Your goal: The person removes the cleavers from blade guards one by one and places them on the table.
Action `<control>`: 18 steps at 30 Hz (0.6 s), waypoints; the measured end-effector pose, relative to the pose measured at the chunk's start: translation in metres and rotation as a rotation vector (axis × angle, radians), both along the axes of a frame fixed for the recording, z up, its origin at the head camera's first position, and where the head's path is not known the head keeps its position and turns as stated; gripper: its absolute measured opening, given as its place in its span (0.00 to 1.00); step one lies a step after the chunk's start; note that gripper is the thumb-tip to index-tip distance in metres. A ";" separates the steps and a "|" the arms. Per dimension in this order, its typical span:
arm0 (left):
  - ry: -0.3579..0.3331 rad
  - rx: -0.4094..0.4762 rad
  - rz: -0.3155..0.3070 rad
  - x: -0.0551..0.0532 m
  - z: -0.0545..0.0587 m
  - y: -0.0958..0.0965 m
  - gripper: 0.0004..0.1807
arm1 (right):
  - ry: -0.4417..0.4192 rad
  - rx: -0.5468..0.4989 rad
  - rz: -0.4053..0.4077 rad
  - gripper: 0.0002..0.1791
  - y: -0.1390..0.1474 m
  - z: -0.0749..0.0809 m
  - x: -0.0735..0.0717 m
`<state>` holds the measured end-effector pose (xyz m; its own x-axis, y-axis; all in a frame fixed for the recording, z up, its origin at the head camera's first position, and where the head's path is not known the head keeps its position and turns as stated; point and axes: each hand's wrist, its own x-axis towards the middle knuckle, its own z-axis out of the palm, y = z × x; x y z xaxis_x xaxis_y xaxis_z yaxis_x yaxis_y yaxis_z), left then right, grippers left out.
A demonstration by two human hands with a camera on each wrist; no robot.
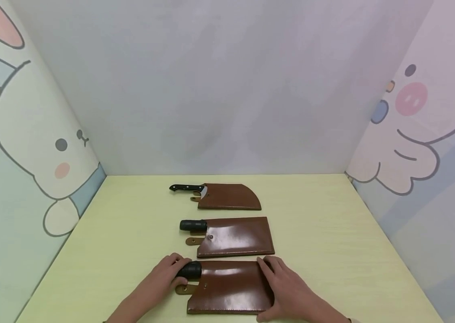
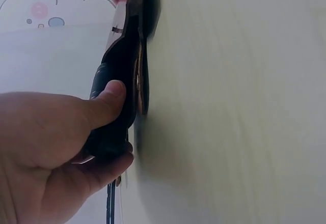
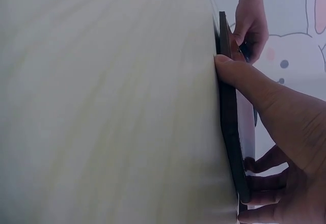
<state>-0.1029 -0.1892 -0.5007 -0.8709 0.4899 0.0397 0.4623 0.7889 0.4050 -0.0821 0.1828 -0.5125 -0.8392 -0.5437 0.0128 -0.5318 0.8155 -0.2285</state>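
Observation:
Nearest the front lies a cleaver in a shiny brown leather sheath (image 1: 229, 289). My left hand (image 1: 166, 274) grips its black handle (image 1: 191, 270), thumb on one side and fingers on the other, as the left wrist view shows. A strap with a snap (image 1: 184, 289) sticks out below that handle. My right hand (image 1: 288, 289) spans the sheath's right end, fingers at its far edge and thumb at its near corner. In the right wrist view the thumb (image 3: 237, 71) and fingertips press opposite edges of the sheath (image 3: 229, 112). The blade is hidden inside.
Just behind lies a second sheathed cleaver (image 1: 237, 235) with a black handle. Farther back is a sheathed knife (image 1: 229, 196) with a riveted handle and a rounded sheath end. All lie on a pale yellow table (image 1: 324, 224), between walls with cartoon animals.

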 end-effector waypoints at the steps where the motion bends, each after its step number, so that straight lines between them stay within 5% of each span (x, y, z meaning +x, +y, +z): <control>1: 0.000 -0.005 -0.001 0.000 0.000 0.000 0.21 | -0.021 -0.005 -0.005 0.73 0.000 0.001 0.000; 6: 0.025 -0.022 0.001 0.002 0.002 0.000 0.21 | -0.055 -0.002 -0.008 0.73 0.002 0.002 -0.001; 14: 0.136 -0.060 0.001 0.008 0.011 0.001 0.22 | 0.121 0.022 0.047 0.71 0.004 0.007 -0.003; 18: 0.203 -0.071 0.006 0.009 0.019 0.001 0.22 | 0.141 -0.023 0.040 0.71 0.004 0.011 -0.001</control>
<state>-0.0939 -0.1878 -0.4815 -0.8516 0.4925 0.1797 0.5236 0.8153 0.2473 -0.0836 0.1869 -0.5016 -0.8058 -0.5749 0.1421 -0.5920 0.7883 -0.1677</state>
